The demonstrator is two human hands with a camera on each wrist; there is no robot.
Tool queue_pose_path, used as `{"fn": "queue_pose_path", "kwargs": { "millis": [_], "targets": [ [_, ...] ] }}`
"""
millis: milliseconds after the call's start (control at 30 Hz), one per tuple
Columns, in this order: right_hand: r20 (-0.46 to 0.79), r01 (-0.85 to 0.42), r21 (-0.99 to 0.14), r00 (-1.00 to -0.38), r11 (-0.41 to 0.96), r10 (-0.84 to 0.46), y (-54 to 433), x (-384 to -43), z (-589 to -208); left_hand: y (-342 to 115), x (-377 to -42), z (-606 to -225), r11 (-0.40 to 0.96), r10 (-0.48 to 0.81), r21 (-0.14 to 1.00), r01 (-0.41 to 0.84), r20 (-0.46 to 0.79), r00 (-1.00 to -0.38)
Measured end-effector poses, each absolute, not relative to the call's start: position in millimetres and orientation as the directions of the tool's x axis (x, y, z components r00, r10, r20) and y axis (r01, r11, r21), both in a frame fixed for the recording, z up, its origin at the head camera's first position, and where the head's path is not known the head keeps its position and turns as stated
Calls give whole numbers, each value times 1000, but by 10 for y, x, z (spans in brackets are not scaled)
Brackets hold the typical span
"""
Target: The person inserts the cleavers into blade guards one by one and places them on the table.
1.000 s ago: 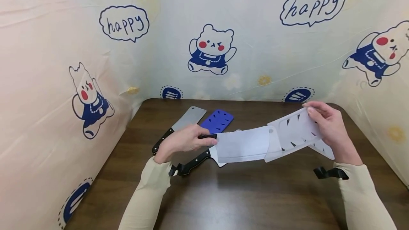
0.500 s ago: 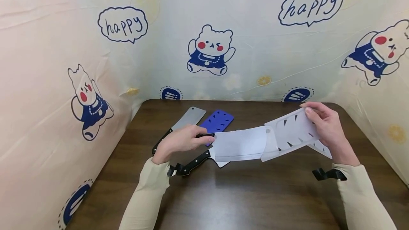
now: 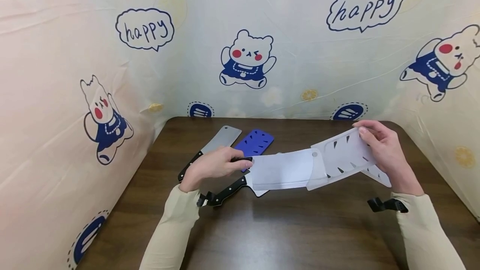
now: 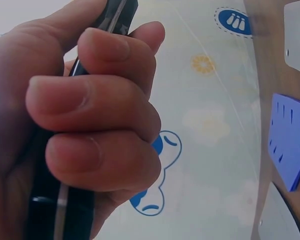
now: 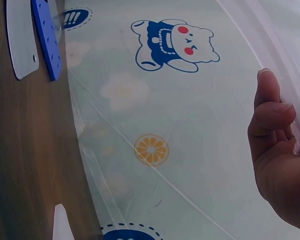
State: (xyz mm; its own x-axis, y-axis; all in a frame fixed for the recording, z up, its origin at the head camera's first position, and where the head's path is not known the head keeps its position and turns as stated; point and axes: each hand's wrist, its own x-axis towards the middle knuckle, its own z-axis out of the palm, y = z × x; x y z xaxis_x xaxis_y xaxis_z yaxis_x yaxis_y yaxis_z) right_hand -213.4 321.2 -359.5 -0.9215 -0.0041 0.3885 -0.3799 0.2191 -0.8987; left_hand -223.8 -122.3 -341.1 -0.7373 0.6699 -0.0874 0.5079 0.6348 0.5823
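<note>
My left hand grips the black handle of a cleaver, its broad blade pointing right above the table. In the left wrist view, curled fingers wrap the handle. A translucent white blade guard with small slots is pinched at its far right end between the thumb and fingers of my right hand. The blade's front end, with its round hole, sits just inside the guard's mouth; most of the blade is outside. The right wrist view shows the guard's edge beside the fingers.
Behind my left hand lie a second cleaver and a blue slotted guard. Another black-handled knife lies partly under the held blade. A second white guard lies below my right hand. Printed cloth walls surround the brown table.
The cleaver, guard and both hands shifted slightly left during the first half second. Since then they have stayed almost still, with the blade's front end inside the guard's mouth throughout.
</note>
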Motion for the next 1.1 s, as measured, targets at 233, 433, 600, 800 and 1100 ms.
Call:
{"fn": "queue_pose_path", "kwargs": {
  "millis": [233, 433, 600, 800, 1100],
  "targets": [
    [402, -389, -905, -915, 174, 41, 3223, -2141, -3611, -1204, -2268, -3395, 614, 675, 594, 520, -53, -736],
    [366, -358, -930, -922, 83, 129, 3190, -2164, -3626, -1181, -2285, -3397, 610, 656, 587, 533, 4, -755],
    [369, -363, -929, -922, 68, 119, 3112, -2184, -3689, -1241, -2261, -3373, 617, 647, 591, 520, -4, -763],
    [347, -344, -938, -930, 46, 118, 3024, -2191, -3736, -1301, -2232, -3328, 635, 632, 574, 517, -1, -775],
    [350, -329, -915, -936, 235, 51, 2813, -2160, -3789, -1079, -2250, -3448, 635, 659, 541, 551, -7, -752]
  ]
}}
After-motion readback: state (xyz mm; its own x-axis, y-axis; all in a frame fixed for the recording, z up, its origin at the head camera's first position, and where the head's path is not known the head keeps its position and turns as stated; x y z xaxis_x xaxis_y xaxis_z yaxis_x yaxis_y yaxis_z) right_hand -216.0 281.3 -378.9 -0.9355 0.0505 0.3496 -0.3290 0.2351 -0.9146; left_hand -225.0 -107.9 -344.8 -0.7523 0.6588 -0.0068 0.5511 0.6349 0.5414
